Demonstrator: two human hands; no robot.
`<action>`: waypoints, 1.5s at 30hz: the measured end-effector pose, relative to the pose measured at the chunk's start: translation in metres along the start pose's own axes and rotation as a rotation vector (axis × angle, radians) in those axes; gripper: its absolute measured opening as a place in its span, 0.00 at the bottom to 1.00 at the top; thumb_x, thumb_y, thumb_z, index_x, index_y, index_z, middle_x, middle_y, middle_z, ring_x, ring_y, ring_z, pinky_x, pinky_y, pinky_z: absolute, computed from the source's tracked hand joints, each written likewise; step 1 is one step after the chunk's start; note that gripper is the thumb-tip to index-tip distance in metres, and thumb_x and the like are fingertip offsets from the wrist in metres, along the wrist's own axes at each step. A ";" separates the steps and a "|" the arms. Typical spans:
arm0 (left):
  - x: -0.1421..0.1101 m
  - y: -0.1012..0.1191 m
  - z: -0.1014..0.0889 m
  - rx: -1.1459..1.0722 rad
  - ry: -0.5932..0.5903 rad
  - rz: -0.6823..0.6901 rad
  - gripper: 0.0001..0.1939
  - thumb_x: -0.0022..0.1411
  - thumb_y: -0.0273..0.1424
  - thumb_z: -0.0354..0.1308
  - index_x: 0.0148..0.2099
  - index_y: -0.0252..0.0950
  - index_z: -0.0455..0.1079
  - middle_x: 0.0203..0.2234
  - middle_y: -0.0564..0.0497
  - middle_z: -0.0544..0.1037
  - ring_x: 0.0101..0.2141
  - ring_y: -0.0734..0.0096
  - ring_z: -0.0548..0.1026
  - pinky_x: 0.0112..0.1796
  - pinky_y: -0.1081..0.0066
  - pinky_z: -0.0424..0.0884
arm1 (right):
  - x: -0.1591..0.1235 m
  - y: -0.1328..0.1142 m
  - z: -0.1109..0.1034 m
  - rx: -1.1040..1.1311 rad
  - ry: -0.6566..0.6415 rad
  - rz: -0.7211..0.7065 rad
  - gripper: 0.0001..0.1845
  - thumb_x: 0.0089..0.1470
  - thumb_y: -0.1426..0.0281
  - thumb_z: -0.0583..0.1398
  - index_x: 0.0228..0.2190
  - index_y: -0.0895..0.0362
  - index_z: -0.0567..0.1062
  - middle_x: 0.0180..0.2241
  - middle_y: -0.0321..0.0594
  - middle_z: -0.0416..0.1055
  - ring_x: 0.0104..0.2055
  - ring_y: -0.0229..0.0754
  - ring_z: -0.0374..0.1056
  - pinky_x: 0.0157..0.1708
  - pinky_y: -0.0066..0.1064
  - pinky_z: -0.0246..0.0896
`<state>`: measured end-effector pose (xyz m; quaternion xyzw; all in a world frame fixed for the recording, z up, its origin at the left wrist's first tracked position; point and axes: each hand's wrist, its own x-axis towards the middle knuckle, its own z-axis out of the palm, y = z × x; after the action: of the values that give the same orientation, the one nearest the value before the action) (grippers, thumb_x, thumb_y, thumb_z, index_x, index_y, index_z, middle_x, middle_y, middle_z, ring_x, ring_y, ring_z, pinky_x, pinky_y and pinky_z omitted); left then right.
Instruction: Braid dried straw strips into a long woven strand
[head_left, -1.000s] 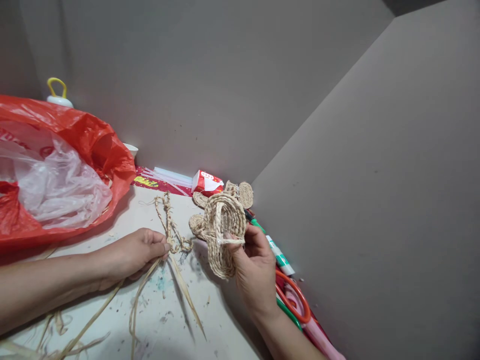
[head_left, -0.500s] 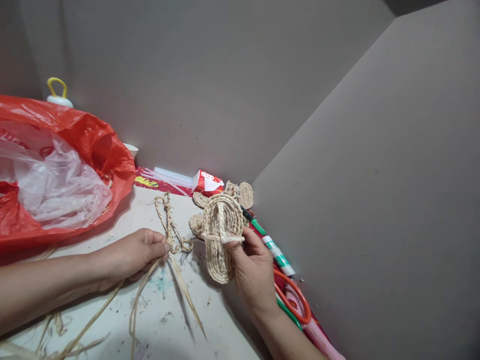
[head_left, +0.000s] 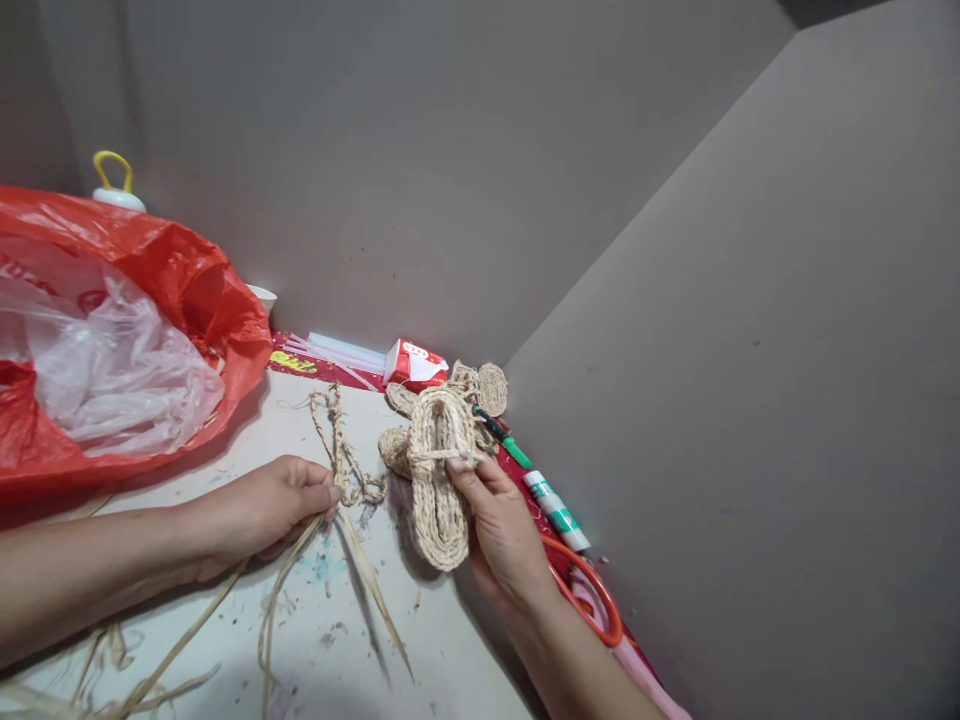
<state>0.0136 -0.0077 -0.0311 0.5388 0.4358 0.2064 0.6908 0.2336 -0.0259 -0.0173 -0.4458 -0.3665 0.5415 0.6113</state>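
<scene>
My right hand (head_left: pixel 499 530) grips a small woven straw sandal (head_left: pixel 439 470), fingers pinching its strap and side, the sole tilted down toward the table. My left hand (head_left: pixel 270 505) rests on the white table (head_left: pixel 322 620), fingers closed on a braided straw cord (head_left: pixel 341 450) that runs away from me, with loose straw strips (head_left: pixel 277 600) trailing back under the hand. A second woven straw piece (head_left: pixel 394 450) lies just behind the sandal.
A red plastic bag (head_left: pixel 150 290) with clear plastic inside fills the left. By the grey wall lie a red-white carton (head_left: pixel 412 365), round woven straw discs (head_left: pixel 491 388), a green pen (head_left: pixel 506 440), a glue stick (head_left: pixel 555 512) and orange-handled scissors (head_left: pixel 596 600).
My right hand has turned the sandal and lowered it toward the table. My left hand has stayed where it was on the braid.
</scene>
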 end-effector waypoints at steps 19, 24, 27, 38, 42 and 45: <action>0.000 -0.001 0.000 -0.016 -0.004 -0.022 0.17 0.57 0.45 0.53 0.26 0.38 0.58 0.11 0.62 0.51 0.13 0.81 0.44 0.15 0.74 0.39 | 0.017 -0.014 -0.012 0.163 0.042 0.059 0.18 0.38 0.75 0.67 0.36 0.55 0.77 0.37 0.38 0.79 0.40 0.45 0.74 0.43 0.37 0.68; -0.001 -0.001 0.000 -0.005 0.012 -0.021 0.17 0.57 0.45 0.53 0.27 0.37 0.59 0.11 0.62 0.52 0.13 0.81 0.46 0.15 0.75 0.40 | 0.026 -0.030 -0.026 0.084 0.199 -0.151 0.13 0.35 0.77 0.68 0.29 0.57 0.77 0.29 0.36 0.78 0.31 0.40 0.74 0.35 0.31 0.70; -0.002 0.000 0.001 0.009 0.014 -0.021 0.18 0.58 0.45 0.52 0.26 0.37 0.58 0.11 0.61 0.52 0.13 0.82 0.46 0.15 0.74 0.40 | 0.039 -0.042 -0.048 -0.049 0.348 -0.328 0.11 0.36 0.74 0.68 0.28 0.58 0.76 0.27 0.35 0.77 0.30 0.37 0.73 0.32 0.27 0.70; -0.002 0.000 -0.001 -0.020 -0.005 -0.027 0.17 0.58 0.43 0.52 0.25 0.38 0.57 0.11 0.61 0.51 0.13 0.81 0.44 0.15 0.73 0.38 | 0.085 -0.048 -0.140 -0.419 0.520 -0.250 0.12 0.29 0.73 0.67 0.22 0.59 0.72 0.18 0.38 0.73 0.19 0.41 0.69 0.21 0.32 0.68; -0.003 -0.001 0.000 -0.008 -0.003 -0.015 0.15 0.58 0.41 0.52 0.25 0.38 0.57 0.11 0.61 0.51 0.13 0.81 0.44 0.16 0.73 0.39 | 0.079 -0.053 -0.141 -0.686 0.606 -0.288 0.18 0.31 0.69 0.66 0.30 0.59 0.74 0.26 0.42 0.75 0.31 0.48 0.72 0.31 0.39 0.69; -0.004 -0.001 0.000 0.010 0.005 -0.015 0.14 0.58 0.40 0.51 0.26 0.38 0.58 0.11 0.61 0.51 0.13 0.81 0.45 0.16 0.72 0.39 | 0.070 -0.061 -0.122 -0.914 0.634 -0.387 0.25 0.35 0.65 0.64 0.39 0.60 0.74 0.41 0.50 0.74 0.46 0.53 0.68 0.46 0.43 0.61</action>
<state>0.0113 -0.0111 -0.0303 0.5384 0.4424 0.2004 0.6886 0.3781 0.0243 -0.0026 -0.7291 -0.4368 0.0474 0.5247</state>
